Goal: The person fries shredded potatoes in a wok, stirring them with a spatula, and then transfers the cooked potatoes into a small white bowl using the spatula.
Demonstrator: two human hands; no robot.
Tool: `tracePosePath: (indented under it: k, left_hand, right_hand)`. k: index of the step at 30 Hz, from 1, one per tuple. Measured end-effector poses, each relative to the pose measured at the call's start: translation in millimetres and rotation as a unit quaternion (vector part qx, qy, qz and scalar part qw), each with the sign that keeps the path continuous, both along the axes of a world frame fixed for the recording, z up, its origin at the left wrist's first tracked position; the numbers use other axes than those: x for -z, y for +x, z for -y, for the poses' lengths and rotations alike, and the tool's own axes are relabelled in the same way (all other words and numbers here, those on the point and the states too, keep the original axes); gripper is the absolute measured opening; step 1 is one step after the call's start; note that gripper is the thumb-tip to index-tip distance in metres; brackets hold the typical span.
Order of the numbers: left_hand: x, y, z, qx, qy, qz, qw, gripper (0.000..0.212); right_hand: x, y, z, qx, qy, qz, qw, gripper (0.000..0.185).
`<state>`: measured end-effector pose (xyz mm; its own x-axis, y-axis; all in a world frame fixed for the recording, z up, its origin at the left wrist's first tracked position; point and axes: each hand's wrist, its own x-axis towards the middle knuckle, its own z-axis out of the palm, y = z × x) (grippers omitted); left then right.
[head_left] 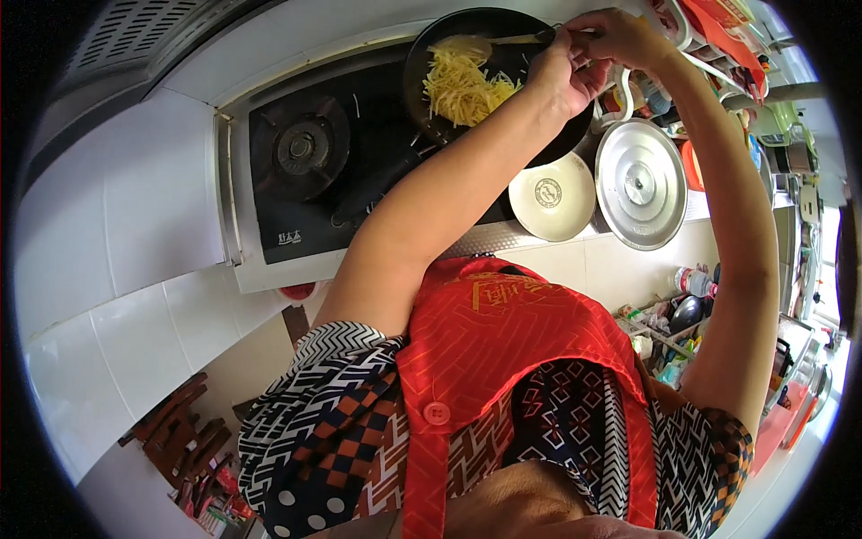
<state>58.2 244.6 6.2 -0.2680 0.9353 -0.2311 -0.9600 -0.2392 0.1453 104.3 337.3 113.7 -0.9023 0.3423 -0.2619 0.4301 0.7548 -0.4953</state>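
Observation:
A dark wok [421,101] sits on the right side of the gas stove and holds pale yellow shredded strips [465,87], which look like potato. Among the strips lies a spatula or spoon [515,40], its handle running toward my hands. My left hand [562,77] is above the wok's right side, fingers curled. Close against it, at the wok's far right edge, is my right hand [619,40], its fingers bent inward. The fingers of both hands meet or nearly meet, and whether something small is between them cannot be made out.
An unlit burner [301,148] is on the left of the black stove top [283,222]. A cream bowl [551,219] and a round metal lid [640,215] stand near the wok. Bottles and containers [650,98] crowd the right side. A red apron [525,330] covers my chest.

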Motion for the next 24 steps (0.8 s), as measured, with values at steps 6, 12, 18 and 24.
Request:
tracePosePath:
  k: [6, 12, 18, 24]
  left_hand:
    - [-5.4, 17.0, 56.2, -0.012, 0.105, 0.021, 0.994, 0.034]
    - [1.1, 75.8, 105.2, 0.117, 0.079, 0.052, 0.989, 0.033]
    - [2.9, 106.6, 129.8, 0.240, 0.104, -0.014, 0.965, 0.035]
    - [-12.1, 113.6, 150.9, 0.309, 0.013, -0.080, 0.948, 0.032]
  right_hand:
    - [-36.5, -4.5, 64.8, -0.145, 0.181, 0.093, 0.968, 0.039]
    - [-28.9, 77.1, 98.1, -0.178, 0.237, -0.020, 0.955, 0.031]
    - [-28.7, 137.3, 148.6, -0.011, 0.151, -0.025, 0.988, 0.028]
    - [-25.8, 166.5, 186.6, 0.139, 0.099, -0.044, 0.984, 0.035]
